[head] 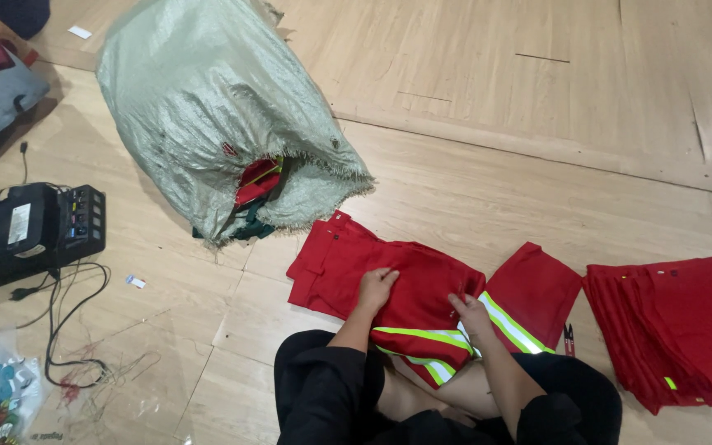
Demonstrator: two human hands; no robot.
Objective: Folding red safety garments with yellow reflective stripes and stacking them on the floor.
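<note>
Bare forearms run from short black sleeves; the left hand (pixel 375 286) and the right hand (pixel 470 312) wear no gloves or rings; loose, matte black fabric trousers (pixel 323 387) cover both folded legs.
</note>
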